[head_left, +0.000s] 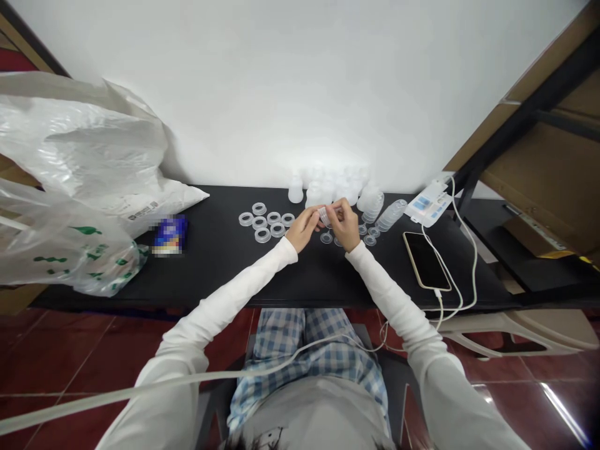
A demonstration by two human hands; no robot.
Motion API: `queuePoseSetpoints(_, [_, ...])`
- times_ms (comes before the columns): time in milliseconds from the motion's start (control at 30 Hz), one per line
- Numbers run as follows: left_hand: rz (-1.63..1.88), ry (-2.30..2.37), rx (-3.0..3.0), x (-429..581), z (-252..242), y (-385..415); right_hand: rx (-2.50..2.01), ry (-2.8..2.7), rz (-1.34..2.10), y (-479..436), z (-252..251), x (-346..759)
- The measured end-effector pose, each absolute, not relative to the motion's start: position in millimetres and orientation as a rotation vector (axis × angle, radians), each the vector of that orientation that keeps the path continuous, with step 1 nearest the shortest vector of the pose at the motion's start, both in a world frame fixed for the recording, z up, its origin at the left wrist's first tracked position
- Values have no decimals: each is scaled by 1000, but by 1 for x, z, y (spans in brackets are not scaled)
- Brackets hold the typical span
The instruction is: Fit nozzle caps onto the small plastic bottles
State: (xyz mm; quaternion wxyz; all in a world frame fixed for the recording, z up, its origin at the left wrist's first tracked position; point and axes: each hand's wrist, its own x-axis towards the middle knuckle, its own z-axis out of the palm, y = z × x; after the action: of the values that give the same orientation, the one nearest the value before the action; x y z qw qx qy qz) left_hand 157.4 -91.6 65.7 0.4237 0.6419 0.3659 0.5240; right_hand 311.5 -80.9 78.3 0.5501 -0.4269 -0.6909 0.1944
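Note:
Both my left hand [303, 229] and my right hand [345, 225] are closed around a small whitish ribbed piece, like a bottle's screw ring [324, 217], above the black table. My fingers cover most of it. Left of my hands lie several translucent screw rings [273, 217]. Beneath and beside my right hand are several small clear round pieces with raised middles, like bottle nipples [370, 240]. Behind my hands stand several whitish plastic bottles [295, 189]. Nested clear dome-shaped caps [392, 215] lie in a slanted stack to the right.
A phone [426, 261] with a white charging cable lies on the right of the black table [225, 262], near a white packet [429, 203]. Large plastic bags [89, 156] and a blurred blue pack [170, 235] occupy the left. Another cable [187, 379] crosses over my lap.

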Motion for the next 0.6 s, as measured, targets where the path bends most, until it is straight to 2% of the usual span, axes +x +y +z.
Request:
queuePoseSetpoints(167, [1380,1006,1385,158,68,-80,-1041,-1683,589,-72,81,293])
queuePoseSetpoints(367, [1322,1107,1538,150,64,-83,-857,-1809,868,-63,74,300])
queuePoseSetpoints(500, [1236,1277,1535,152,65,-84,-843,-1889,824,-64,71,298])
queuePoseSetpoints(600, [1095,1199,1348,153,72,-77,-846,-1955,748,-65,70,297])
